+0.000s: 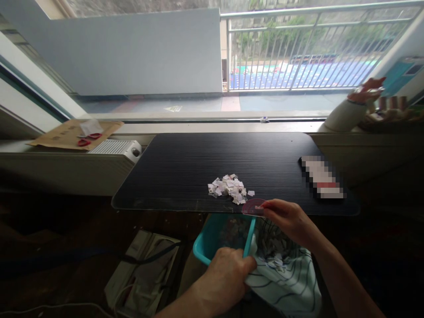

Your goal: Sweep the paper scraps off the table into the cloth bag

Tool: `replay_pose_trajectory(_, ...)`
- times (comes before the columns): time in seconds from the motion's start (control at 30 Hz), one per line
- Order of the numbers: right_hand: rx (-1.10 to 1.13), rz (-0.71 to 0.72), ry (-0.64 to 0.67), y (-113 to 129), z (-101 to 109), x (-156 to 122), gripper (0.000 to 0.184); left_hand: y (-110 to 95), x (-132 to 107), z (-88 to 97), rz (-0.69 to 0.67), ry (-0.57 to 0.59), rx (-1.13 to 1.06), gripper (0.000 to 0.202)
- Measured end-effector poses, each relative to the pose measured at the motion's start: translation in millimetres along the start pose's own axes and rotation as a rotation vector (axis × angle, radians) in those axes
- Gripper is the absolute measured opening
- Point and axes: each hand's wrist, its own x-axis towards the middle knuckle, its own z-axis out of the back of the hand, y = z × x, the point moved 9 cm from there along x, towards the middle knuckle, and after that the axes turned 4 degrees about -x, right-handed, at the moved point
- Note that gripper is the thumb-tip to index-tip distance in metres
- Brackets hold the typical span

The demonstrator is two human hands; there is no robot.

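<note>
My right hand [286, 216] pinches a pink see-through protractor [250, 207] at the near edge of the black table [179, 163]. Just beyond the protractor lies a loose heap of small white paper pieces [228, 187]. Below the table edge, my left hand [228, 269] is closed on the rim of a turquoise plastic bin [202, 249]. Small scraps show dimly inside the bin. Against it is a pale green striped cloth bag [291, 282], open at the top, with paper scraps [278, 256] in it. Whether my left fingers also hold the bag's edge is hidden.
A pixelated flat object [321, 176] lies on the table's right. Red-handled scissors [89, 139] rest on a brown envelope [62, 134] at the left sill, beside a radiator [115, 148]. A white vase-like object [346, 110] stands right. A box [145, 269] sits on the floor.
</note>
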Motion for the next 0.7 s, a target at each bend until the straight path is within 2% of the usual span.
replay_pose_trajectory(0.1, 0.022, -0.02, -0.127, -5, 13, 3, 0.022, 1, 0, 0.2, 0.007, -0.025, 0.029, 0.015)
replay_pose_trajectory(0.23, -0.001, -0.008, -0.167, -8, 15, 11, 0.022, 2, 1, -0.8, 0.012, -0.03, 0.038, 0.014)
replay_pose_trajectory(0.4, 0.018, -0.055, -0.298, -17, 29, 16, 0.028, 3, 1, -0.5, 0.023, -0.032, 0.039, 0.014)
replay_pose_trajectory(0.53, -0.062, -0.074, -0.243, -20, 28, 13, 0.026, 3, 1, 0.4, 0.032, -0.04, 0.047, 0.013)
replay_pose_trajectory(0.7, -0.022, -0.112, -0.209, -24, 28, 5, 0.026, 2, 2, 1.4, 0.032, -0.033, 0.041, 0.014)
